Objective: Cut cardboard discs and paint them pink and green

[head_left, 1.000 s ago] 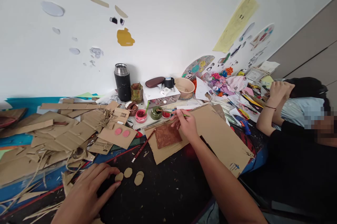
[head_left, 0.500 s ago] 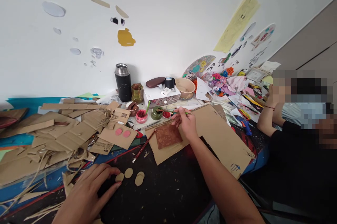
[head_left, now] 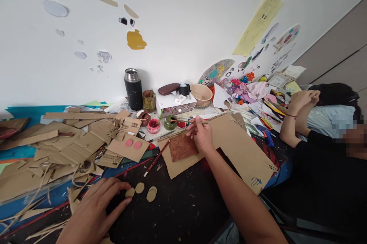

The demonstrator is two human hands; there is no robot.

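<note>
My right hand (head_left: 200,133) grips a thin green paintbrush (head_left: 187,122), its tip at the mouth of a jar of green paint (head_left: 170,122). My left hand (head_left: 106,205) rests on the black table with thumb and forefinger at the edges of a small round cardboard disc (head_left: 130,192). Another disc (head_left: 140,187) lies just right of it, and two overlapping discs (head_left: 151,194) are further right. Below my right hand, a brown-painted square (head_left: 183,147) sits on cardboard. Beside the green jar stand a pink paint jar (head_left: 154,126) and a small red paint pot (head_left: 181,124).
Cardboard scraps (head_left: 71,140) heap up at the left. A black flask (head_left: 133,91) and a white box (head_left: 176,102) stand near the wall. A pencil (head_left: 156,160) lies mid-table. A large cardboard sheet (head_left: 241,148) spreads rightward. Another person's arm (head_left: 289,127) rests at the far right.
My hands have hardly moved. The view has shifted very slightly.
</note>
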